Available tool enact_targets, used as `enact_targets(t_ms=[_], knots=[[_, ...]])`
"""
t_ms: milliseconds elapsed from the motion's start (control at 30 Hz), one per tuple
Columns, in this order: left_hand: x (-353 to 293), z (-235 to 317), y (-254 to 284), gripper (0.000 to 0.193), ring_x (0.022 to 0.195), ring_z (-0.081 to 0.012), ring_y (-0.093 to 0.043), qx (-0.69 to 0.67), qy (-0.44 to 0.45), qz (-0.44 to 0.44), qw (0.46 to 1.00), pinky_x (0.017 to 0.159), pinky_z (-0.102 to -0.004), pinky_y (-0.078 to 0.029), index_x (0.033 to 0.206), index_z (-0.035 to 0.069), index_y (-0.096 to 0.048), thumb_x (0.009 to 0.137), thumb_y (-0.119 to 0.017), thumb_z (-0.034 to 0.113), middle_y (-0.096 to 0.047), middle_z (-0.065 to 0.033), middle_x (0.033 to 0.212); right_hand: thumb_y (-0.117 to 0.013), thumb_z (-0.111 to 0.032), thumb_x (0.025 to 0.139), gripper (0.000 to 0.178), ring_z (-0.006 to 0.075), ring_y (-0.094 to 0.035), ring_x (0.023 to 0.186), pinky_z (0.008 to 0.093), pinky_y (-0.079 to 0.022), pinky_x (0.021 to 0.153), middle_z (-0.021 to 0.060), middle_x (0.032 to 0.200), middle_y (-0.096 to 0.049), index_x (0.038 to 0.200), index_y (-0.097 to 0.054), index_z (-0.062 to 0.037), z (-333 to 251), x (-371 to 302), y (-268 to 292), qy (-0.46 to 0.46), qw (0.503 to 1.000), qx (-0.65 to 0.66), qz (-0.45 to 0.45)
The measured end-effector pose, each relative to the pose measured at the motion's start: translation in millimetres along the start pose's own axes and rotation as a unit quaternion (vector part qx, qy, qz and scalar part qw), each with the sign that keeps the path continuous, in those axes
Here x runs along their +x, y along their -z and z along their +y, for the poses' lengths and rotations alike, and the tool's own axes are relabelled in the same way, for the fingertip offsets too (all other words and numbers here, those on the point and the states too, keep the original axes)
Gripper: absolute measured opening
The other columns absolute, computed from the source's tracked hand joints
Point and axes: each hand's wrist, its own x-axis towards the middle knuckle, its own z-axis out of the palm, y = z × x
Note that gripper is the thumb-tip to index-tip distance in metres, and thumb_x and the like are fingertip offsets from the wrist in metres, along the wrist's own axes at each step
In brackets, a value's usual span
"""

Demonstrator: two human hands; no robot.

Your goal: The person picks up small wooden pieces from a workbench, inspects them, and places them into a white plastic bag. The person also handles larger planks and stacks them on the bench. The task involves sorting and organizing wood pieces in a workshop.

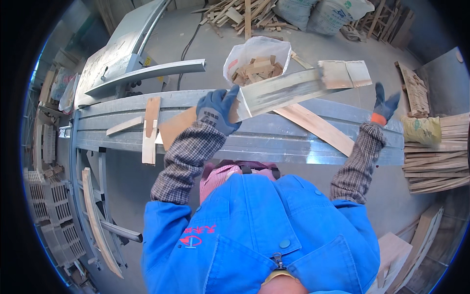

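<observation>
In my left hand, wearing a grey-blue glove, is the left end of a long flat board. Its face is worn and grey-streaked, with a pale section at the far right end. The board slants up to the right above a long grey metal machine table. My right hand, gloved with an orange cuff, is off to the right of the board, touching nothing, fingers spread. Under my left wrist lies a brown panel. A light plank rests slantwise on the table below the held board.
Two short wood strips, one pale and one upright, lie on the table's left part. Behind stands a white sack of wood offcuts. A metal rail juts in at left. Stacked slats and a yellow bag are at right.
</observation>
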Motion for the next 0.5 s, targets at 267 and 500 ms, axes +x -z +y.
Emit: enact_targets(t_ms=[267, 500], knots=[[1, 1, 21, 0.092, 0.113, -0.0348, -0.056, -0.088, 0.007, -0.177, 0.98, 0.099, -0.0459, -0.044, 0.144, 0.014, -0.04, 0.064, -0.078, 0.039, -0.055, -0.0189, 0.123, -0.075, -0.056, 0.068, 0.087, 0.0328, -0.048, 0.124, 0.045, -0.033, 0.108, 0.0157, 0.13, -0.054, 0.137, -0.05, -0.0098, -199, -140, -62, 0.482, 0.645, -0.12, -0.581], [-78, -15, -40, 0.102, 0.122, -0.0388, -0.051, -0.294, 0.105, -0.18, 0.933, 0.102, -0.0447, -0.043, 0.144, 0.006, -0.037, 0.06, -0.087, 0.03, -0.051, -0.0223, 0.133, -0.072, -0.044, 0.074, 0.061, 0.0323, -0.055, 0.11, 0.0463, -0.04, 0.097, 0.013, 0.113, -0.06, 0.129, -0.06, -0.022, -186, -193, -80, 0.334, 0.636, -0.045, -0.694]])
